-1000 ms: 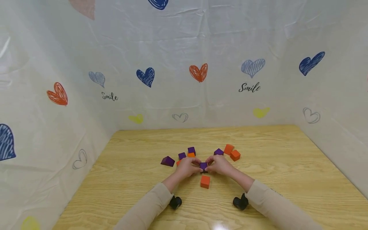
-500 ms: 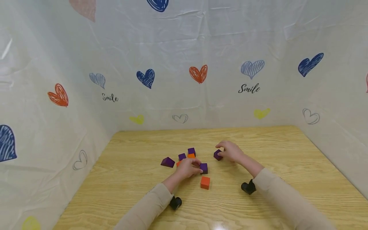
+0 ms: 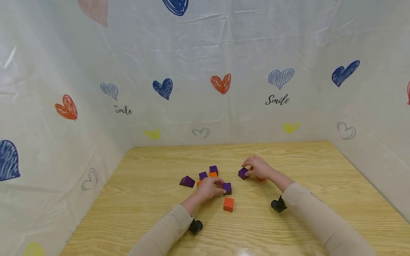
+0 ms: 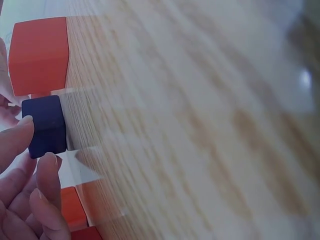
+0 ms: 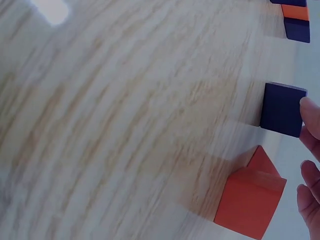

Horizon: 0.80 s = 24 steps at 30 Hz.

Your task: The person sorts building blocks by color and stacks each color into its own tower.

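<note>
We note the right hand (image 3: 257, 168) has left the middle purple cube (image 3: 227, 188) and now pinches the farther purple block (image 3: 242, 173) at right, leaving the left hand (image 3: 208, 189) alone gripping that cube, so work seems split.

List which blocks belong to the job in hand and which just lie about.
Likely in the job: purple cube at left hand; purple block at right hand.

Apparently lying about: near orange cube; purple wedge; blocks beyond left hand; orange blocks beside right hand.
</note>
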Motion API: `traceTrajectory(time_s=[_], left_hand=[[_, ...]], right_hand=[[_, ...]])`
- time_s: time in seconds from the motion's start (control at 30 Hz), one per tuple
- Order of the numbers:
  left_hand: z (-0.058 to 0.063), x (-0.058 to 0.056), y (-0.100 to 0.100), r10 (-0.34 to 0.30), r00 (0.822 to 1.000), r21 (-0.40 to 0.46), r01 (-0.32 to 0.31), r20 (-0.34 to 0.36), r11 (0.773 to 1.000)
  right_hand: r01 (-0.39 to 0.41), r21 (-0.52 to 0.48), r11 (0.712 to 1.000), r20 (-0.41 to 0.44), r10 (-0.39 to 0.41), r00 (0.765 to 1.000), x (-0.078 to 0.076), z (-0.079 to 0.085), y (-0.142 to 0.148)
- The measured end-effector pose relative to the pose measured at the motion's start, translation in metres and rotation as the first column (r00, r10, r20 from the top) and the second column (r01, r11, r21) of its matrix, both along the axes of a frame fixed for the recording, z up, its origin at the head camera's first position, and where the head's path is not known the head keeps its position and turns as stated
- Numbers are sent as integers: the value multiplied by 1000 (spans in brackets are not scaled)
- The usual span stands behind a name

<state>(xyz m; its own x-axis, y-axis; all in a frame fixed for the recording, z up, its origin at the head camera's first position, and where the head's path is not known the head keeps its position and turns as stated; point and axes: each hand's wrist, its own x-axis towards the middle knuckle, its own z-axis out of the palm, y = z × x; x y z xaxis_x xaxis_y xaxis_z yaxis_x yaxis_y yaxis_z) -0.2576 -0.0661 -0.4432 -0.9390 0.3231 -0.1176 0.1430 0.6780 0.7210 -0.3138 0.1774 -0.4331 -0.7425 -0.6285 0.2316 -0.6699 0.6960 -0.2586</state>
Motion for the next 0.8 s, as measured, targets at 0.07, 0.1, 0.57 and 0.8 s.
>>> traceTrajectory(time_s=[0.07,0.1,0.57,0.8], left_hand=[[-1,0,0,0,1000,-6,0,1,1000],[-1,0,1,2,1000,-9,-2,3,1000],[-1,1,1,-8,1000,-7,8,-13,1000],[-2,0,-1,-10,1000,49,9,22,999]], right_hand=[[-12,2,1000,-8,12,1000,0,-2,0],[-17,0,1000,-6,17,1000,0,-3,-1],[27,44,999,47,-30,998,6,-1,-3],[11,31,999,71,-13,997,11,1,-4]])
